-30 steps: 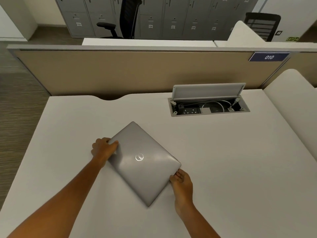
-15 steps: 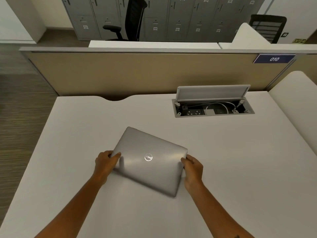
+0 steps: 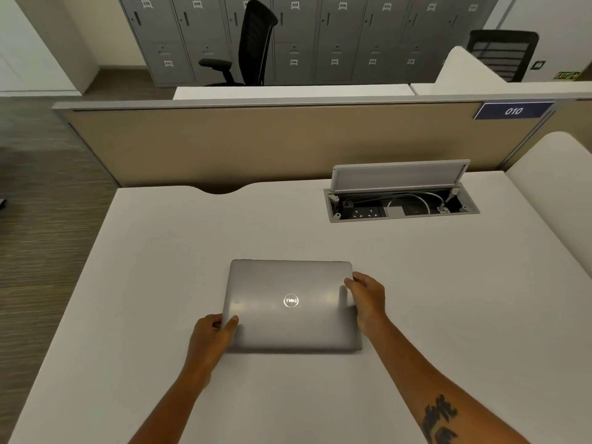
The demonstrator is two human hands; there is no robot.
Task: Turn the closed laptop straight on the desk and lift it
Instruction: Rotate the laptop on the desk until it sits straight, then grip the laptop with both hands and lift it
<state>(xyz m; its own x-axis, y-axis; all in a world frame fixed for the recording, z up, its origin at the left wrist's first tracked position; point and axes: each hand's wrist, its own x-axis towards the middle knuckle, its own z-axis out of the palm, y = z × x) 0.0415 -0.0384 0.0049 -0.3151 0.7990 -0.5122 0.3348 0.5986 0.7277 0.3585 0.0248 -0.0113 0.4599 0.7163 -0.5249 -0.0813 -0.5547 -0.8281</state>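
A closed grey laptop (image 3: 288,283) with a round logo lies flat on the white desk (image 3: 448,315), its edges square to the desk's front. My left hand (image 3: 209,334) grips its near left corner, thumb on the lid. My right hand (image 3: 366,296) holds the right edge near the far corner, fingers curled around it. A thin shadow runs under the laptop's near edge.
An open cable box (image 3: 400,206) with sockets and a white cord is sunk into the desk at the back right, its lid raised. A beige partition (image 3: 256,142) bounds the desk's far side. Floor lies beyond the left edge.
The laptop has turned counterclockwise from a diagonal pose to square with the desk. Both hands stayed on it, the left moving nearer me and the right moving farther away.
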